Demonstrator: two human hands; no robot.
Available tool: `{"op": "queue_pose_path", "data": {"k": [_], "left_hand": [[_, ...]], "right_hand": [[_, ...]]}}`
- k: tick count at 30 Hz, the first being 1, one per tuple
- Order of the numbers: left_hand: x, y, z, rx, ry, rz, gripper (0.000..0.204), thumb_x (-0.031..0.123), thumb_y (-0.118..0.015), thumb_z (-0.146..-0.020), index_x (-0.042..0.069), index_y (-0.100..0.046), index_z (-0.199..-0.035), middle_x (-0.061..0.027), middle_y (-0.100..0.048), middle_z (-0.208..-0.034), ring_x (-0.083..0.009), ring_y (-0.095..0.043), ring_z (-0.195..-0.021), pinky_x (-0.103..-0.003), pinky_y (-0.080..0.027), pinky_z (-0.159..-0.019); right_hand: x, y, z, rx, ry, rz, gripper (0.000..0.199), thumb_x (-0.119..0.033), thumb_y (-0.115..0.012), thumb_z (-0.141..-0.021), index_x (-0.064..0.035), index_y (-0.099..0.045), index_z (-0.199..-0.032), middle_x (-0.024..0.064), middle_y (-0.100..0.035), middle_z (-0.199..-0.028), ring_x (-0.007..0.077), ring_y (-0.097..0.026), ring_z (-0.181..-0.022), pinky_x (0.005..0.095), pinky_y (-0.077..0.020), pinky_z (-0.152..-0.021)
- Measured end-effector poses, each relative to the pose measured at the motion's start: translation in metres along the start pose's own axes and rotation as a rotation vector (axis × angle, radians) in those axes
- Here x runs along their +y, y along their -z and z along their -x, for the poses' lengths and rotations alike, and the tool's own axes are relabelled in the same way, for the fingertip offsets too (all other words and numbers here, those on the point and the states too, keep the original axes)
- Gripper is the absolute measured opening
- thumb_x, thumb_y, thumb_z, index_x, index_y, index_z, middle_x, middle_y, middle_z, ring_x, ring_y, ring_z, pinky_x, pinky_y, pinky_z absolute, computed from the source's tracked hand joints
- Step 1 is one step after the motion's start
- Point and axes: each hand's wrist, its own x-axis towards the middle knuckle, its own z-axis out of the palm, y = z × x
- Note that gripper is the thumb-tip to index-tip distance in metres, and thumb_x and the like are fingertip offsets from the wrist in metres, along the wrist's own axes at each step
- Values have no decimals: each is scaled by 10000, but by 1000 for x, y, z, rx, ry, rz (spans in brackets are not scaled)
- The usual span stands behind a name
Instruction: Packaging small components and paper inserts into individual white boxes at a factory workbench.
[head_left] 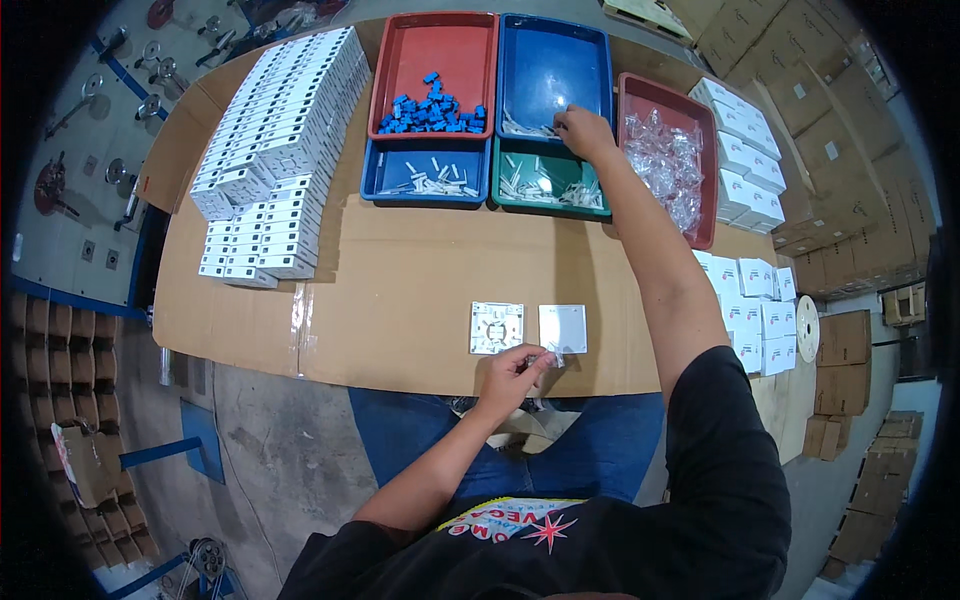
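Note:
My left hand [513, 380] is at the near edge of the cardboard-covered table, its fingers pinched on a small clear plastic bag [552, 358]. Just beyond it lie a white square frame plate [497, 328] with openings in its middle and a plain white square cover [563, 329], side by side. My right arm stretches far forward. At the end of it my right hand [587, 134] is at the near right part of the large blue tray [556, 65], over small white pieces [520, 127]. Its fingers are curled together; what they hold is too small to make out.
A red tray [437, 45] holds blue pieces. Smaller blue [375, 170] and green [500, 203] trays hold small white parts; another red tray [708, 225] holds clear bags. White boxes [290, 110] are stacked at left, more white boxes [750, 170] at right.

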Motion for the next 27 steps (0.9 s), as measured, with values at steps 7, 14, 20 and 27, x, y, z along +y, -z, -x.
{"op": "queue_pose_path", "data": {"k": [7,14,20,27], "left_hand": [[-4,-1,1,36,-3,-2,189,180,-690,-984,3,-733,-1035,-13,-688,-782,-54,-562,-596,-221,-472,-542],[8,-2,-1,38,-17,-24,172,145,-663,-995,-2,-743,-1033,-29,-701,-845,-62,-568,-604,-218,-475,-536],[2,-2,-1,61,-69,0,208,177,-653,-1011,-12,-736,-1038,-30,-684,-864,-65,-572,-615,-221,-476,-549],[-3,-3,-3,64,-131,-84,226,196,-598,-1049,-6,-699,-1043,-8,-613,-738,-63,-569,-618,-210,-450,-551]], "right_hand": [[-1,8,35,183,-117,-195,259,-345,-645,-903,-135,-689,-1049,123,-705,-994,357,-684,-954,460,-550,-811],[-26,6,124,346,-303,-674,271,-310,-584,-948,-42,-600,-982,200,-687,-861,418,-666,-844,470,-508,-733],[-82,0,250,239,-306,-984,186,-149,-555,-1001,5,-599,-908,77,-656,-774,122,-625,-738,303,-484,-667],[-140,29,349,-21,-417,-1385,159,-149,-624,-1005,-13,-637,-923,-6,-650,-819,58,-566,-747,238,-454,-661]]}}
